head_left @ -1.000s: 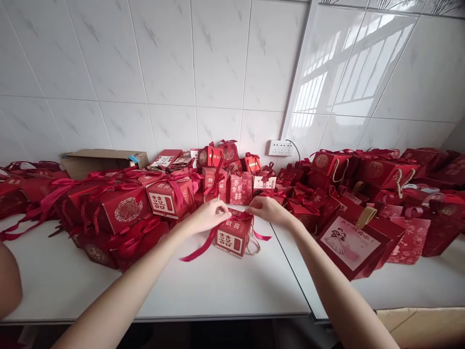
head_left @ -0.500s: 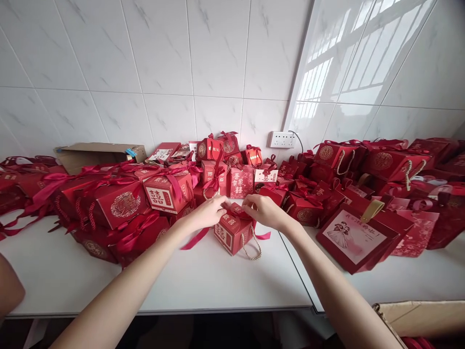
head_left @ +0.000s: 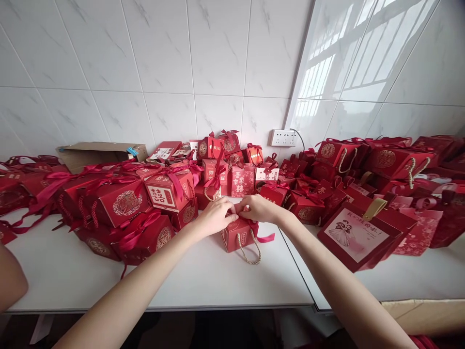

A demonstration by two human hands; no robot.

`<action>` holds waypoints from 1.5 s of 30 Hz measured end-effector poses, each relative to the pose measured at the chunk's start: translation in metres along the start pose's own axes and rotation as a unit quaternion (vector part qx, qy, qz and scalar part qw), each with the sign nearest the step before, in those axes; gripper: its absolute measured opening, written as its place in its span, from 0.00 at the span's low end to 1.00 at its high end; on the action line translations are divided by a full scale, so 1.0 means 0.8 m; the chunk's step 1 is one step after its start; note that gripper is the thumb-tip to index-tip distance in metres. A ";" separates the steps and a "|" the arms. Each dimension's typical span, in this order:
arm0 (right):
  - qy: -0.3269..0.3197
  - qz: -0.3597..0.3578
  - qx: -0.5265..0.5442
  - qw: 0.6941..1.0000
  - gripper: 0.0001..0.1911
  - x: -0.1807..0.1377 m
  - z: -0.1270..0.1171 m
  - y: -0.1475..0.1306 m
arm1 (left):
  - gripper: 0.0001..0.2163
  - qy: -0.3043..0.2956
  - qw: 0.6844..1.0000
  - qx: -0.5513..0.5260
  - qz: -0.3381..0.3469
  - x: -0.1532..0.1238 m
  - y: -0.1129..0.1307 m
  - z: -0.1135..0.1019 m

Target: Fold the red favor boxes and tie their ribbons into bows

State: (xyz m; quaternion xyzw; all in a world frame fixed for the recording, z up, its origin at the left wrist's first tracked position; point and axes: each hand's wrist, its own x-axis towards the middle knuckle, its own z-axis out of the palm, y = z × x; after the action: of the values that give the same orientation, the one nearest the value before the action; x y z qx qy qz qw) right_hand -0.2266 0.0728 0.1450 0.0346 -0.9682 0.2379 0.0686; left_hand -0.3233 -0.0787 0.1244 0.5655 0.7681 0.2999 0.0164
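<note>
Near the middle of the white surface point(head_left: 218, 281), just short of its front edge, stands a small red gift box point(head_left: 238, 236) with a twisted cord handle point(head_left: 249, 248) hanging down its front face. Both hands meet on top of this box. The left hand point(head_left: 217, 216) comes in from the left with fingers curled closed, pinching at the box top. The right hand point(head_left: 257, 208) comes in from the right, fingers likewise pinched closed, touching the left hand over the box. A dark red ribbon point(head_left: 264, 236) trails out from under the right hand, down the right side of the box; whether each hand grips ribbon or box flap cannot be told.

Behind and to the left, a heap of larger red boxes with ribbon bows point(head_left: 123, 206) crowds the surface, the nearest lying just beside the left wrist. One box with a white label point(head_left: 169, 191) sits directly behind the left hand. Along the back wall, further small red boxes point(head_left: 241, 180) are stacked, below a white wall socket point(head_left: 282, 137). An open cardboard carton point(head_left: 98, 154) lies at the rear left. To the right, a flat red bag bearing a picture of a couple point(head_left: 358, 236) lies near the right forearm, with more red bags point(head_left: 392, 162) behind it. Another person's arm point(head_left: 10, 283) shows at the left edge.
</note>
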 end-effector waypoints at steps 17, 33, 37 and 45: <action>0.070 0.025 0.076 0.994 0.03 0.002 0.027 0.023 | 0.06 0.001 1.000 -0.027 -0.007 0.016 -0.021 0.017; 0.215 -0.021 0.115 0.970 0.06 -0.012 0.052 0.023 | 0.05 0.091 0.987 -0.130 0.010 0.000 -0.028 0.041; 0.208 -0.023 0.150 0.966 0.04 -0.014 0.056 0.024 | 0.02 0.102 0.984 -0.145 0.003 -0.001 -0.028 0.040; 0.226 -0.027 0.177 0.958 0.02 -0.015 0.061 0.025 | 0.06 0.170 0.968 -0.187 0.006 -0.003 -0.023 0.044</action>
State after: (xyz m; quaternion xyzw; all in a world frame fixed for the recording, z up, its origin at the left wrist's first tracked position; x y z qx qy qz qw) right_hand -0.2221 0.0683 0.0911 0.0176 -0.8687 0.4052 0.2843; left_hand -0.3259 -0.0687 0.0861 0.4979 0.6863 0.5301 -0.0112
